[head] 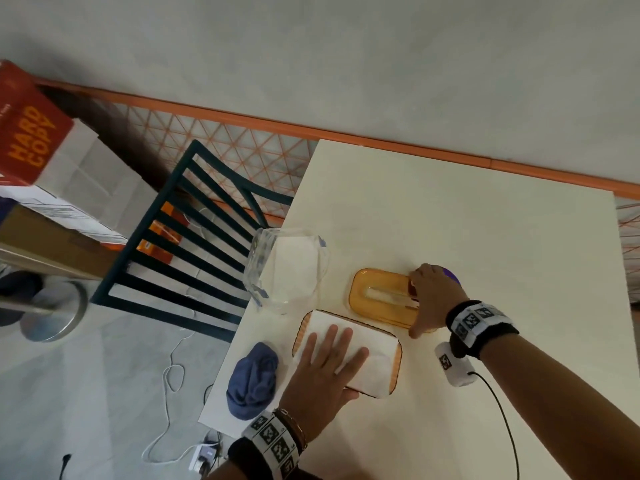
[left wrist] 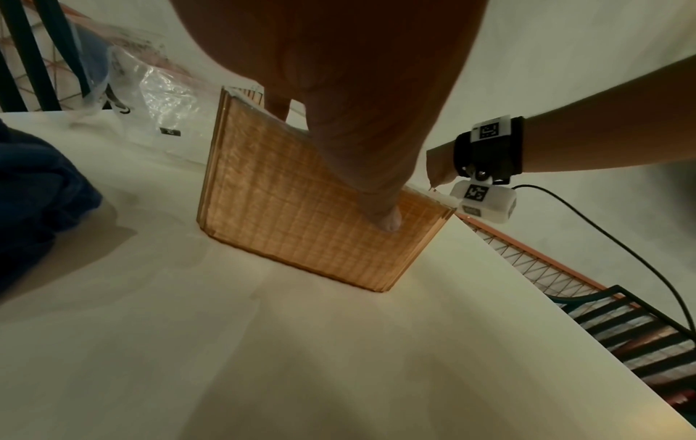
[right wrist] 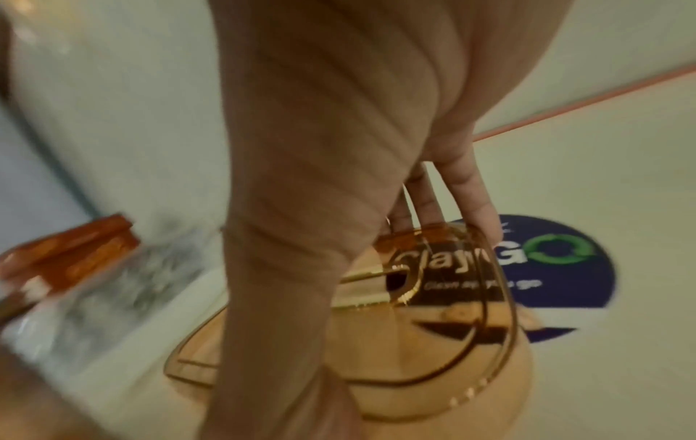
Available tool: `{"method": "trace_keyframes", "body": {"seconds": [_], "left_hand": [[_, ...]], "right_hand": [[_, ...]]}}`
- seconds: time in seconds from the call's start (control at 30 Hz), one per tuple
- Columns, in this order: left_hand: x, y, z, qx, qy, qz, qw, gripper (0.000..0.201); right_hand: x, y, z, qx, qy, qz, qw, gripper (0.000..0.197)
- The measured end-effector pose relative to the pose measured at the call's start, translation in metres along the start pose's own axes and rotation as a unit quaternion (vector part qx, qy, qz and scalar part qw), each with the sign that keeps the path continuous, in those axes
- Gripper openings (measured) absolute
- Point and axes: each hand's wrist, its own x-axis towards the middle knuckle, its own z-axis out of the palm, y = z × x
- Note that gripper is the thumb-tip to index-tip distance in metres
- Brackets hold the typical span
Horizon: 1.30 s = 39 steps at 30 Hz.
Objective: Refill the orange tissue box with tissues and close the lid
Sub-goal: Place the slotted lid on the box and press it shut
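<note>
The orange tissue box [head: 397, 362] stands lidless on the white table, filled with a stack of white tissues [head: 375, 370]. My left hand [head: 325, 362] lies flat on the tissues with straight fingers. In the left wrist view its thumb [left wrist: 388, 214] rests against the box's ribbed side [left wrist: 293, 208]. Just behind the box lies the translucent orange lid [head: 377, 292], slot facing up. My right hand [head: 429, 299] grips the lid's right end, fingers over the far edge and thumb at the near edge. In the right wrist view, the lid [right wrist: 433, 357] sits under that hand [right wrist: 320, 178].
A clear plastic bag [head: 287, 268] holding white tissues lies behind and left of the box. A crumpled blue cloth [head: 252, 379] sits at the table's left edge. A dark slatted chair [head: 194, 216] stands left of the table. A round blue sticker [right wrist: 557, 268] is on the tabletop under the lid.
</note>
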Motion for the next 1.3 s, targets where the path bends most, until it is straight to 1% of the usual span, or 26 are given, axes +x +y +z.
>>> {"method": "trace_keyframes", "body": {"seconds": [0.07, 0.13, 0.17, 0.23, 0.3, 0.33, 0.37, 0.47, 0.53, 0.7, 0.83, 0.87, 0.93, 0.97, 1.03, 1.1, 1.17, 1.2, 1.27, 1.3], "left_hand": [[-0.001, -0.001, 0.001, -0.008, 0.004, 0.0, 1.0, 0.092], [-0.002, -0.001, 0.001, -0.018, 0.011, 0.003, 1.0, 0.088], [-0.002, -0.001, 0.001, -0.021, 0.012, 0.005, 1.0, 0.086], [-0.002, -0.001, 0.0, -0.023, 0.008, 0.006, 1.0, 0.084], [-0.002, -0.001, -0.003, -0.029, 0.005, 0.008, 1.0, 0.083], [-0.001, -0.002, -0.005, -0.039, 0.007, 0.01, 0.999, 0.081], [-0.001, -0.003, -0.007, -0.052, 0.011, 0.011, 0.999, 0.079], [-0.003, -0.005, -0.011, -0.081, 0.021, 0.016, 0.996, 0.074], [-0.007, -0.007, -0.013, -0.086, 0.02, 0.021, 0.996, 0.074], [-0.019, -0.017, -0.009, -0.052, 0.033, 0.04, 0.997, 0.065], [-0.04, -0.033, -0.005, -0.037, 0.046, 0.043, 0.997, 0.07], [-0.047, -0.037, -0.006, -0.042, 0.055, 0.041, 0.997, 0.068], [-0.062, -0.049, -0.008, -0.066, 0.101, 0.03, 0.992, 0.054], [-0.068, -0.054, -0.01, -0.087, 0.132, 0.013, 0.987, 0.044], [-0.075, -0.065, -0.016, -0.134, 0.189, -0.05, 0.972, 0.027], [-0.072, -0.07, -0.031, -0.21, 0.21, -0.139, 0.945, 0.023], [-0.058, -0.074, -0.047, -0.319, 0.177, -0.243, 0.899, 0.022], [-0.049, -0.076, -0.05, -0.367, 0.148, -0.282, 0.874, 0.027], [-0.031, -0.082, -0.045, -0.442, 0.077, -0.323, 0.833, 0.041], [-0.022, -0.083, -0.043, -0.461, 0.055, -0.328, 0.823, 0.047]], "right_hand": [[-0.027, 0.011, -0.01, 0.094, 0.007, 0.038, 0.995, 0.126], [-0.06, 0.014, -0.018, 0.186, 0.028, 0.045, 0.981, 0.13], [-0.078, 0.009, -0.022, 0.218, 0.043, 0.033, 0.974, 0.127], [-0.113, -0.011, -0.021, 0.242, 0.065, -0.015, 0.968, 0.114], [-0.139, -0.04, -0.013, 0.22, 0.078, -0.058, 0.971, 0.099], [-0.144, -0.053, -0.005, 0.201, 0.086, -0.069, 0.973, 0.096], [-0.145, -0.063, 0.004, 0.184, 0.089, -0.071, 0.976, 0.097], [-0.133, -0.08, 0.03, 0.166, 0.093, -0.049, 0.981, 0.117], [-0.126, -0.086, 0.039, 0.168, 0.095, -0.035, 0.981, 0.124], [-0.12, -0.096, 0.042, 0.151, 0.097, -0.023, 0.983, 0.128], [-0.117, -0.103, 0.042, 0.126, 0.081, -0.015, 0.989, 0.128], [-0.117, -0.105, 0.042, 0.121, 0.079, -0.015, 0.989, 0.128], [-0.116, -0.108, 0.042, 0.111, 0.076, -0.015, 0.991, 0.127], [-0.115, -0.109, 0.043, 0.106, 0.073, -0.014, 0.992, 0.127], [-0.113, -0.113, 0.044, 0.095, 0.068, -0.011, 0.993, 0.126], [-0.112, -0.116, 0.045, 0.085, 0.065, -0.008, 0.994, 0.127], [-0.111, -0.118, 0.045, 0.077, 0.062, -0.005, 0.995, 0.129], [-0.111, -0.119, 0.045, 0.074, 0.061, -0.003, 0.995, 0.129], [-0.11, -0.12, 0.046, 0.07, 0.063, -0.001, 0.996, 0.13], [-0.11, -0.12, 0.046, 0.069, 0.065, 0.0, 0.996, 0.13]]}}
